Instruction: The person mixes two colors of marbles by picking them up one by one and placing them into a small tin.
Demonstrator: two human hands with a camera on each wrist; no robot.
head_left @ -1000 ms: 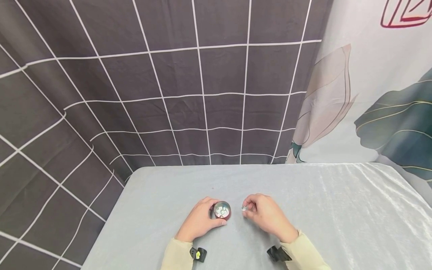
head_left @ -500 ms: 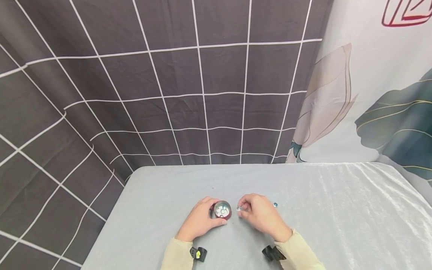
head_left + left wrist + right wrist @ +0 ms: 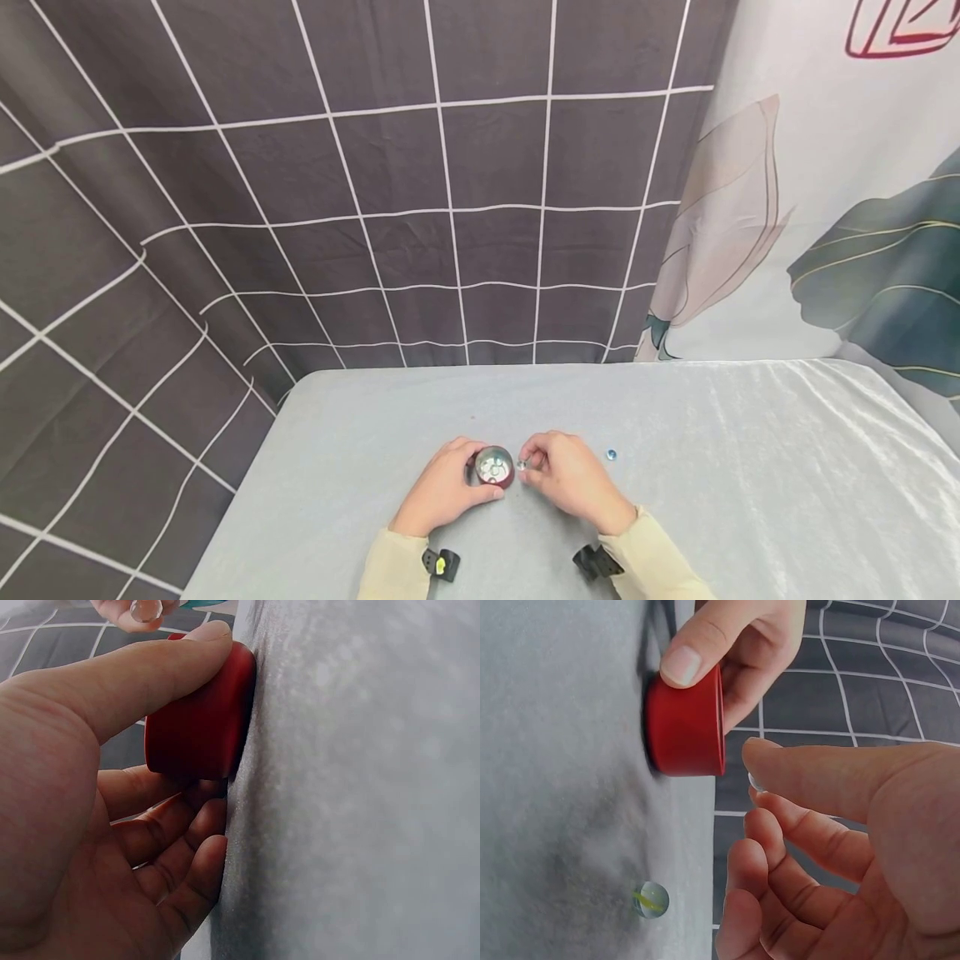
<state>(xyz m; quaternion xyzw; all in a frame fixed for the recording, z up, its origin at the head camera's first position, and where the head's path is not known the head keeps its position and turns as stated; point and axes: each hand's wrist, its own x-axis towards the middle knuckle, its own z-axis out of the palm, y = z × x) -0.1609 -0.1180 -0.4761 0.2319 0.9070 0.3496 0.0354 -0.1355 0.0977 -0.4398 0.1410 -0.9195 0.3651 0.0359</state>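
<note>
My left hand (image 3: pixel 448 493) grips a small round red tin (image 3: pixel 686 727) standing on the cloth, thumb on the near side. Its inside looks silvery, with shiny shapes that I cannot make out well. Just right of the tin, my right hand (image 3: pixel 572 479) pinches a clear glass marble (image 3: pixel 145 610) between thumb and forefinger, close to the rim but apart from it. In the right wrist view the thumb covers most of that marble, and the other fingers are loosely bent. Another glass marble (image 3: pixel 652 900), with a yellow-green streak in that view, lies on the cloth beyond my right hand.
A pale grey velvety cloth (image 3: pixel 750 475) covers the table. Behind it and at the left hangs a dark curtain (image 3: pixel 495 250) with white grid lines. A white curtain (image 3: pixel 750 308) with a leaf print hangs at the back right.
My right hand has moved left toward the tin with its marble. The marble lying on the cloth, hidden behind that hand a second ago, now shows. My left hand and the tin have stayed put.
</note>
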